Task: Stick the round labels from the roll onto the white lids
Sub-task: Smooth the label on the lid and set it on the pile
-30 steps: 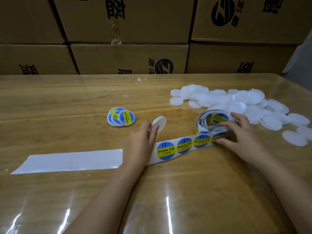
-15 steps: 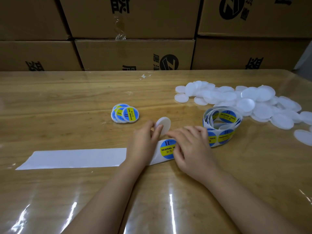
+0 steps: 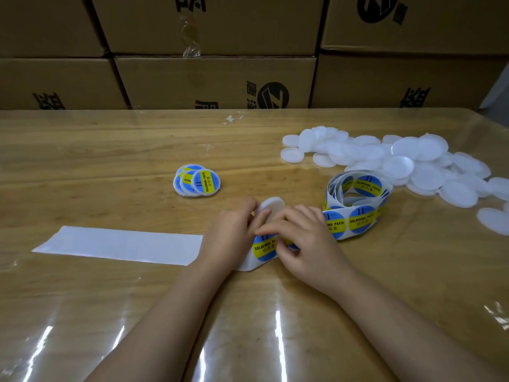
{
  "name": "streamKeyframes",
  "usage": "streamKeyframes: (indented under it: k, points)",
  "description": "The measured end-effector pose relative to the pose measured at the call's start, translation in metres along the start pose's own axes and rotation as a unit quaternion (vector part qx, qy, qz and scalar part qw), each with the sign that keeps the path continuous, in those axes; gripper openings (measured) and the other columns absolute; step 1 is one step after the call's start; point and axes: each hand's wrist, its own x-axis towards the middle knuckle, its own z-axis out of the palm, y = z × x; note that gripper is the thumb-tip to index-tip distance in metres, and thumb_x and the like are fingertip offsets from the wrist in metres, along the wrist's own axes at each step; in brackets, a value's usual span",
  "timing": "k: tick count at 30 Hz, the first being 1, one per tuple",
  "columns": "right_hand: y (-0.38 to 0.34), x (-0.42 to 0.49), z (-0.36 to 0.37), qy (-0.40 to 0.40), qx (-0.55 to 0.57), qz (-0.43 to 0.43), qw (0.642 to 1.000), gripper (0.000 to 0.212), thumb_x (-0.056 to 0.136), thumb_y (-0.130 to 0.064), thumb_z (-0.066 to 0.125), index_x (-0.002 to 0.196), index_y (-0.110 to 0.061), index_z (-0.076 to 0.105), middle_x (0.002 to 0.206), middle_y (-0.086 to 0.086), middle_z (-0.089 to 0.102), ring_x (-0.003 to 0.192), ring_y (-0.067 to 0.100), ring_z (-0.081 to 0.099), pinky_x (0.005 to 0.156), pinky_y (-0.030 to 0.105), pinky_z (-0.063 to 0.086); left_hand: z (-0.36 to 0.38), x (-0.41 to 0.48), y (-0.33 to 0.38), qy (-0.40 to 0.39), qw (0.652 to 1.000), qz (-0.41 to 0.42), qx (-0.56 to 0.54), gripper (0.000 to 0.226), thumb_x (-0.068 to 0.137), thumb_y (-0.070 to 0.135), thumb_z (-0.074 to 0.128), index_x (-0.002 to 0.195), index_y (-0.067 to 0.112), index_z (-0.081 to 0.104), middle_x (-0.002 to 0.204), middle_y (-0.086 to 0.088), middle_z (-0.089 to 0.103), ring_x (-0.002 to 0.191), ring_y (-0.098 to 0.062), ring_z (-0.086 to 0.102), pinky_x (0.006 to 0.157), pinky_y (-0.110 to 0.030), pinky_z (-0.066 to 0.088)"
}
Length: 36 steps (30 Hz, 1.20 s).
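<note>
My left hand (image 3: 232, 230) holds a white lid (image 3: 271, 205) on edge between thumb and fingers, its heel on the backing strip. My right hand (image 3: 300, 238) lies just right of it, fingers curled over a blue and yellow round label (image 3: 264, 248) on the strip, pinching at its edge. The loose roll of labels (image 3: 358, 202) sits to the right of my right hand. A heap of bare white lids (image 3: 399, 164) lies behind the roll. Three or so labelled lids (image 3: 197, 181) are stacked left of centre.
The spent white backing strip (image 3: 118, 245) trails left across the wooden table (image 3: 110, 150), which has a glossy clear cover. Stacked cardboard boxes (image 3: 214, 78) wall off the table's far edge. A small scrap of tape (image 3: 232, 119) lies near the back.
My right hand left the roll and came left to the first label beside my left hand. The strip is now bunched between the hands, with the roll drawn closer.
</note>
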Motion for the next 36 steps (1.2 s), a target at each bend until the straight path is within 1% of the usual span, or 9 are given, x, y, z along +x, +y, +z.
streamKeyframes:
  k: [3, 10, 15, 21, 24, 28, 32, 34, 36]
  points:
    - [-0.0007, -0.0008, 0.0006, -0.003, -0.007, -0.005, 1.000, 0.037, 0.073, -0.004, 0.061, 0.101, -0.026, 0.070, 0.089, -0.010, 0.059, 0.087, 0.011, 0.049, 0.086, 0.026, 0.029, 0.0006, -0.0009, -0.0005, 0.008, 1.000, 0.003, 0.015, 0.026, 0.093, 0.043, 0.047, 0.089, 0.019, 0.055, 0.052, 0.011, 0.046, 0.058, -0.021, 0.048, 0.052, -0.032, 0.030]
    - [-0.0012, -0.0006, 0.0002, -0.008, -0.017, -0.013, 1.000, 0.031, 0.073, -0.007, 0.063, 0.099, -0.024, 0.068, 0.094, -0.010, 0.059, 0.089, 0.009, 0.048, 0.088, 0.027, 0.030, -0.0008, -0.0013, 0.0007, 0.018, 1.000, 0.009, 0.010, 0.022, 0.092, 0.043, 0.048, 0.082, 0.024, 0.050, 0.048, 0.011, 0.043, 0.054, -0.018, 0.042, 0.051, -0.032, 0.025]
    - [-0.0015, -0.0002, 0.0003, 0.026, 0.008, -0.013, 1.000, 0.015, 0.076, -0.008, 0.067, 0.087, -0.018, 0.069, 0.094, -0.007, 0.060, 0.090, 0.007, 0.050, 0.086, 0.026, 0.032, -0.0010, -0.0004, 0.0025, 0.017, 1.000, -0.003, 0.003, 0.023, 0.093, 0.040, 0.050, 0.081, 0.020, 0.054, 0.049, 0.009, 0.047, 0.051, -0.015, 0.044, 0.052, -0.033, 0.032]
    - [-0.0014, 0.0015, -0.0008, 0.069, 0.065, 0.020, 0.995, 0.006, 0.079, -0.007, 0.068, 0.082, -0.012, 0.070, 0.094, -0.001, 0.061, 0.087, 0.022, 0.058, 0.080, 0.038, 0.042, -0.0027, 0.0008, 0.0033, 0.036, 0.999, -0.031, -0.015, 0.016, 0.092, 0.030, 0.055, 0.080, 0.021, 0.053, 0.058, 0.007, 0.051, 0.060, -0.018, 0.051, 0.059, -0.038, 0.042]
    - [-0.0012, 0.0027, -0.0014, 0.089, 0.106, 0.038, 0.990, 0.006, 0.080, -0.005, 0.067, 0.081, -0.009, 0.071, 0.093, 0.001, 0.061, 0.089, 0.021, 0.058, 0.080, 0.036, 0.046, -0.0024, 0.0018, 0.0023, 0.044, 0.998, -0.042, -0.022, 0.014, 0.091, 0.023, 0.056, 0.078, 0.024, 0.051, 0.058, 0.008, 0.050, 0.057, -0.010, 0.049, 0.058, -0.034, 0.041]
    - [0.0013, 0.0029, -0.0017, 0.111, 0.146, 0.069, 0.981, 0.006, 0.080, -0.004, 0.064, 0.081, -0.006, 0.070, 0.092, 0.001, 0.060, 0.091, 0.018, 0.059, 0.081, 0.034, 0.048, -0.0015, 0.0029, 0.0004, 0.050, 0.997, -0.052, -0.041, 0.028, 0.090, 0.021, 0.057, 0.068, 0.033, 0.044, 0.056, 0.007, 0.047, 0.054, -0.007, 0.045, 0.052, -0.022, 0.033]
    - [0.0029, 0.0038, -0.0025, 0.138, 0.182, 0.090, 0.969, 0.008, 0.081, -0.002, 0.060, 0.082, -0.004, 0.068, 0.091, 0.000, 0.061, 0.092, 0.015, 0.059, 0.081, 0.024, 0.045, -0.0006, 0.0044, -0.0024, 0.065, 0.994, -0.058, -0.063, 0.019, 0.090, 0.020, 0.058, 0.072, 0.021, 0.052, 0.057, 0.007, 0.045, 0.055, -0.008, 0.043, 0.053, -0.023, 0.032]
    - [0.0036, 0.0036, -0.0023, 0.150, 0.189, 0.093, 0.966, 0.008, 0.081, -0.001, 0.059, 0.082, -0.004, 0.067, 0.089, 0.001, 0.062, 0.090, 0.013, 0.059, 0.078, 0.022, 0.045, 0.0004, 0.0053, -0.0026, 0.082, 0.993, -0.056, -0.067, 0.018, 0.090, 0.020, 0.059, 0.073, 0.016, 0.053, 0.065, 0.008, 0.045, 0.059, -0.009, 0.043, 0.057, -0.024, 0.035]
    - [0.0044, 0.0034, -0.0022, 0.166, 0.203, 0.101, 0.960, 0.009, 0.082, 0.000, 0.058, 0.082, -0.004, 0.066, 0.088, 0.000, 0.062, 0.087, 0.010, 0.058, 0.075, 0.023, 0.047, -0.0008, 0.0058, -0.0018, 0.112, 0.987, -0.057, -0.095, 0.016, 0.090, 0.019, 0.060, 0.076, 0.019, 0.053, 0.080, 0.010, 0.044, 0.064, -0.007, 0.047, 0.061, -0.016, 0.038]
